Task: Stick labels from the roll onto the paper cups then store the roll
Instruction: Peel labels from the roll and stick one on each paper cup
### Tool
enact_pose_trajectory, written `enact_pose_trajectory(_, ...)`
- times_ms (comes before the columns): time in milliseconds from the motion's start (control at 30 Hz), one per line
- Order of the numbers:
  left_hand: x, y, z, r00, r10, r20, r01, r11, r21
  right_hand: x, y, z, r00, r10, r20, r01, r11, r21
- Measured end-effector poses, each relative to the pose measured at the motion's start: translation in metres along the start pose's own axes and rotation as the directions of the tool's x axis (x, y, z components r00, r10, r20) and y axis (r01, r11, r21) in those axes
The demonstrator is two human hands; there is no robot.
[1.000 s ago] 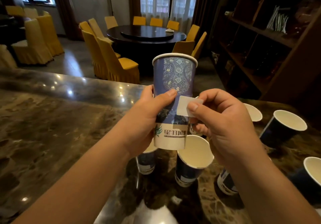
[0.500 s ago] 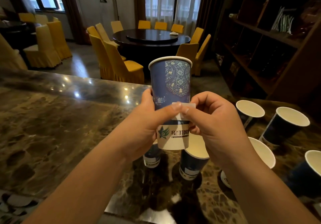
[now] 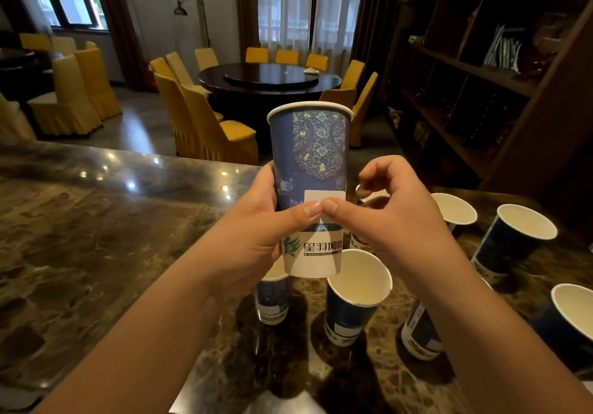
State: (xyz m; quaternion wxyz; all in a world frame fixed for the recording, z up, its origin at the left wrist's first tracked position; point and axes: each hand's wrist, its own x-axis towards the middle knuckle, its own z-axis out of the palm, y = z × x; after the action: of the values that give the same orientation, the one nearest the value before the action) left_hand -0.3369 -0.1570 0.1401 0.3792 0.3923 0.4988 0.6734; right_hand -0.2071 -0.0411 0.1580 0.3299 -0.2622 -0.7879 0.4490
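My left hand [image 3: 256, 237] holds a tall blue patterned paper cup [image 3: 311, 156] upright above the counter, thumb across its front. A white label [image 3: 324, 197] lies flat on the cup's side, just above the printed logo band. My right hand [image 3: 394, 224] presses its thumb on the label's lower edge, tip to tip with my left thumb, its other fingers curled beside the cup. The label roll is not visible.
Several open paper cups stand on the dark marble counter [image 3: 96, 237]: one [image 3: 356, 295] right below the held cup, one [image 3: 272, 298] under my left hand, others [image 3: 516, 237] to the right. A wooden shelf unit [image 3: 481, 76] rises at right.
The label, held off the cup's side by my right fingers a second ago, now lies stuck flat on the cup. Both thumbs have come together on it.
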Motion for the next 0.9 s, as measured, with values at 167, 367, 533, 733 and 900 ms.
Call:
enact_pose_trajectory(167, 0.007, 0.009, -0.010, 0.996, 0.009, 0.089, -0.012, 0.999, 0.040, 0.023, -0.007, -0.012, 0.921, 0.093, 0.380, -0.158, 0.977, 0.146)
enact_pose_trajectory(367, 0.044, 0.021, -0.032, 0.996, 0.068, 0.059, -0.085, 0.920, 0.383, 0.062, -0.004, -0.008, 0.931, -0.027, 0.363, -0.009, 0.995, 0.099)
enact_pose_trajectory(533, 0.083, 0.022, -0.051, 0.994, 0.110, 0.008, -0.095, 0.817, 0.569, 0.099, 0.016, 0.004, 0.942, -0.057, 0.331, 0.056, 0.998, 0.013)
enact_pose_trajectory(733, 0.116, -0.009, -0.082, 1.000, 0.015, 0.022, -0.025, 0.791, 0.611, 0.133, 0.042, 0.023, 0.954, -0.070, 0.293, 0.135, 0.968, -0.210)
enact_pose_trajectory(900, 0.132, -0.048, -0.100, 1.000, -0.006, -0.030, 0.025, 0.697, 0.716, 0.152, 0.071, 0.045, 0.914, 0.067, 0.400, 0.058, 0.955, -0.292)
